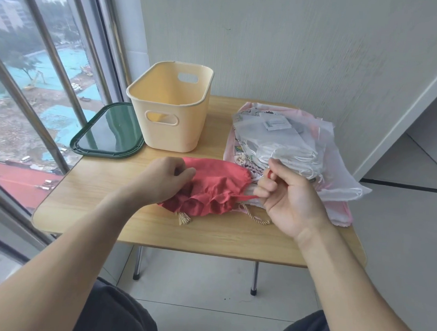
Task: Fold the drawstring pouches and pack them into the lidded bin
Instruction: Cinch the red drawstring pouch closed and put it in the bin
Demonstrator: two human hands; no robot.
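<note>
Now the left hand [165, 179] reaches in palm down, fingers pinching the red pouch [212, 187] on the bench [103, 210] before the bin [171, 107]; the right hand [286, 196], palm turned leftward, pinches its drawstring beside the pouch pile [284, 143], whose label is unreadable.

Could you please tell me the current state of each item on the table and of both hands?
bin: upright, open, looks empty.
lid: off, flat beside the bin.
red pouch: bunched on the table, not folded.
pile of pouches: stacked at the table's right, unpacked.
left hand: pinching the red pouch.
right hand: pinching its red drawstring.
</note>
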